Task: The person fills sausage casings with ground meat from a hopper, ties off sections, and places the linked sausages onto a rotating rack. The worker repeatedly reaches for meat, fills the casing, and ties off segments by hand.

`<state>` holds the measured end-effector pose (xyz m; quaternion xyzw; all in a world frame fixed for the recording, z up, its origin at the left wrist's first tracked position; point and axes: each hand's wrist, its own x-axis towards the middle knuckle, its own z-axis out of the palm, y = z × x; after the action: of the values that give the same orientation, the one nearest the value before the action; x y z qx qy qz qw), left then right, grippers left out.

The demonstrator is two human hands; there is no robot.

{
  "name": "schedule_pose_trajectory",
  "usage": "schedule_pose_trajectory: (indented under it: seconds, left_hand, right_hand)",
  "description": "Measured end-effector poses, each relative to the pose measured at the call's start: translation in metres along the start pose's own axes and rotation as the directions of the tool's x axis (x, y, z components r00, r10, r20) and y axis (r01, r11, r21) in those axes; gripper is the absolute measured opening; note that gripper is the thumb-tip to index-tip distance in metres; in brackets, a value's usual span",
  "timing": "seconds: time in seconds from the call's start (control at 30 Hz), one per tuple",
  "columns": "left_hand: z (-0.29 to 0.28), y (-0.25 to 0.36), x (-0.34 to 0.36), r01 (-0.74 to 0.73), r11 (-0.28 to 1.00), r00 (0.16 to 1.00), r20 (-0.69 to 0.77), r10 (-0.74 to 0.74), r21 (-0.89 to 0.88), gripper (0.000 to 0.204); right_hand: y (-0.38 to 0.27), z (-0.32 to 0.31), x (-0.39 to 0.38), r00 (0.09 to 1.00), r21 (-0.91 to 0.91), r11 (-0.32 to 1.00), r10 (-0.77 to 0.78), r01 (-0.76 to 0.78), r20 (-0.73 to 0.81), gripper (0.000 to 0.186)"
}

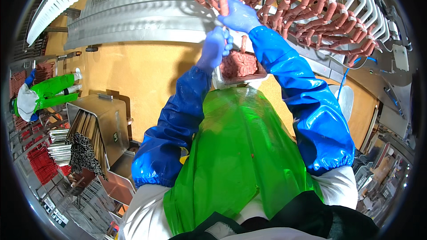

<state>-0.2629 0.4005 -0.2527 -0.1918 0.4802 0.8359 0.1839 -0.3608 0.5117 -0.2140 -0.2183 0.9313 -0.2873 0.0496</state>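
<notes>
Gloved hands at a linked sausage string, viewed from above. The right hand point(239, 15) is the nearer to the sausage link point(223, 2): its grip appears clamped about the link's lower end, and the link's long axis runs from the fingers toward the upper edge. The left hand point(213, 48) lies just below and to the left, fingers curled together; whether they enclose anything cannot be told. A lone link point(243, 43) extends upward in the view from the pink sausage mass point(239, 65) in the tray point(260, 78), between the left hand and the right sleeve point(278, 53). At upper right, sausage strings point(320, 18) hang from white hooks point(369, 6). Hidden or unclear: the upper run of the gripped string, cut off by the upper edge; the left palm; the tray's left corner, behind the left hand; fine detail between the hands.
</notes>
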Motion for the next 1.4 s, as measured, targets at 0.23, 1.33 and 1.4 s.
schedule_pose_trajectory:
  seconds: [0.23, 1.33, 1.4]
  left_hand:
    - [-0.012, -0.056, 0.035, -0.500, 0.484, 0.830, 0.239, 0.504, 0.718, 0.023]
    - [-0.046, 0.107, 0.036, -0.065, 0.995, 0.788, 0.608, 0.096, -0.073, 0.026]
    - [-0.032, 0.091, 0.017, -0.311, 0.949, 0.908, 0.311, 0.281, 0.049, 0.024]
  right_hand:
    - [0.054, -0.034, 0.012, 0.990, 0.274, 0.959, 0.034, -0.071, 0.138, 0.052]
    - [0.003, -0.006, 0.018, 0.951, 0.378, 0.876, -0.305, 0.300, -0.048, 0.049]
    - [-0.028, -0.014, 0.005, 0.948, 0.605, 0.777, -0.037, -0.171, 0.316, 0.053]
